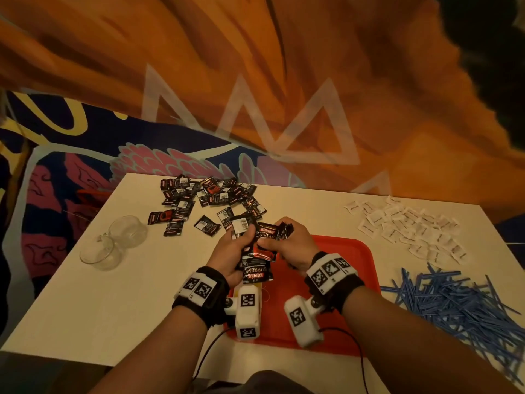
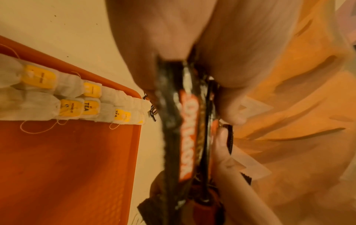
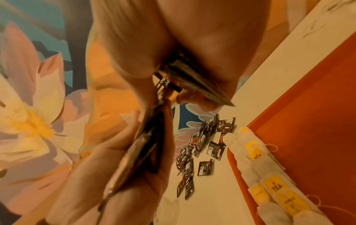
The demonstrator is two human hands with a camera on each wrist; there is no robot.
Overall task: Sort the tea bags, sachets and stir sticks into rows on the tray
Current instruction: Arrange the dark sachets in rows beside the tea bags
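Note:
Both hands are raised over the far left part of the red tray (image 1: 352,251). My left hand (image 1: 241,247) grips a stack of black Kopiko sachets (image 1: 257,268), seen edge-on in the left wrist view (image 2: 188,121). My right hand (image 1: 274,241) pinches a few more black sachets (image 1: 274,233) against that stack; they show between its thumb and fingers (image 3: 192,79). Tea bags with yellow tags (image 2: 77,103) lie in a row along one tray edge (image 3: 269,184). The rest of the tray floor (image 2: 67,167) is bare red.
A loose pile of black sachets (image 1: 210,197) lies at the table's far left. White sachets (image 1: 409,226) are scattered far right, and blue stir sticks (image 1: 454,302) are heaped near right. Two glass cups (image 1: 113,243) stand at the left. A cable runs off the table's near edge.

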